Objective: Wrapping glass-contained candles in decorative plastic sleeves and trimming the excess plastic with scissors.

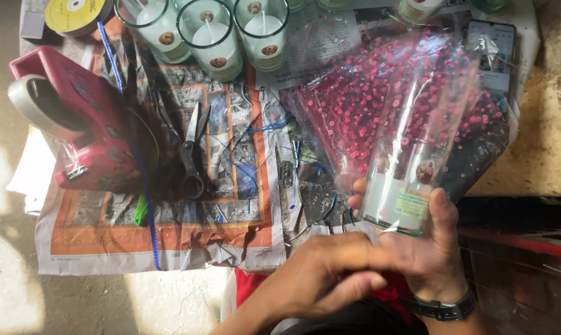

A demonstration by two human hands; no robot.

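Observation:
My right hand point(434, 248), with a dark watch on its wrist, grips the base of a glass candle point(399, 186) that has a white label and a small picture. A sleeve of clear cellophane printed with pink dots point(417, 93) is around the glass and stretches up past its mouth. My left hand point(321, 276) sits just below the glass, its fingers pinched together on the cellophane's lower end. The pinched edge itself is hidden behind my fingers.
Black scissors point(193, 155) lie on newspaper point(169, 242) covering the table. A pink tape dispenser point(82, 118) stands at the left with a blue ribbon point(149, 217) running past it. Three glass candles point(212, 37), a yellow tape roll point(76, 12) and a phone point(493, 53) sit along the far edge.

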